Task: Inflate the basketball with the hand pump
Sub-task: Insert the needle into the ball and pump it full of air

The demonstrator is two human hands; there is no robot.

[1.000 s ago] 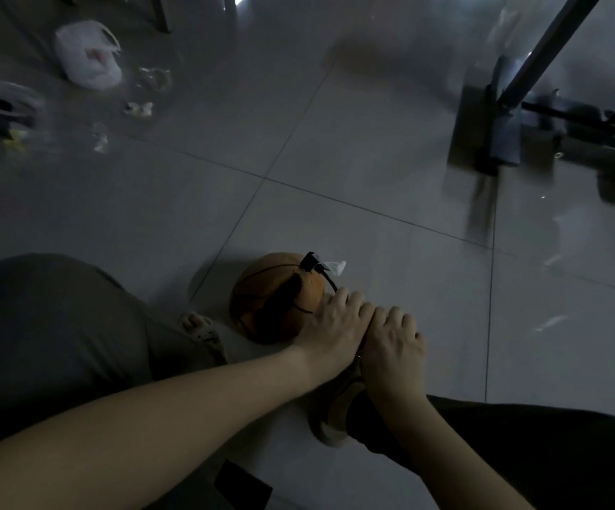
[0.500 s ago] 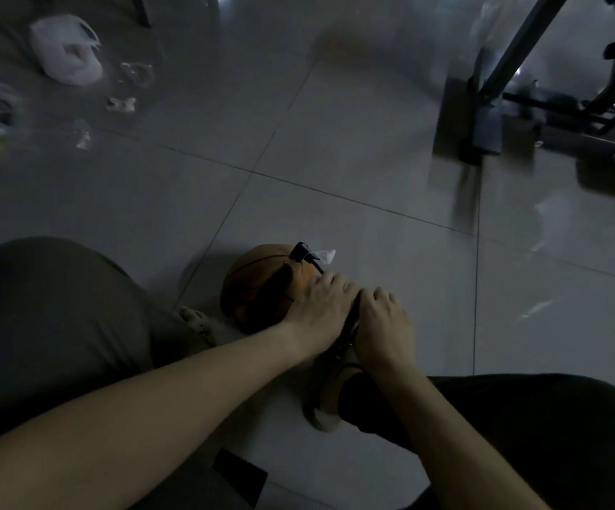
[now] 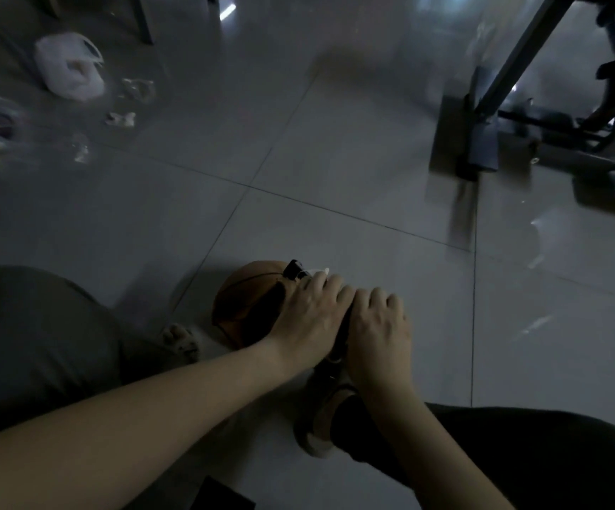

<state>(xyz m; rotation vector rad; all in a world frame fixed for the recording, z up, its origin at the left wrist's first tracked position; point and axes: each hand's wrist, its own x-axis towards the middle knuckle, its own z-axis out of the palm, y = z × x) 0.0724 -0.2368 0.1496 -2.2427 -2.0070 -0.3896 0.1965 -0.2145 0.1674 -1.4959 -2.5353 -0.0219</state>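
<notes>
Grip: L hand (image 3: 309,318) & R hand (image 3: 377,334) side by side, touching, fingers curled down, both clamped on hand pump (image 3: 340,344); only a dark strip of it shows btwn them. Orange basketball (image 3: 247,305) on floor (image 3: 335,160), just L of grip, partly under L hand; black hose end (image 3: 292,269) at its top. Shoe (image 3: 320,417) directly below hands. White plastic bag (image 3: 68,68) far L, metal frame (image 3: 482,141) far R, both well apart from ball. Light dim
</notes>
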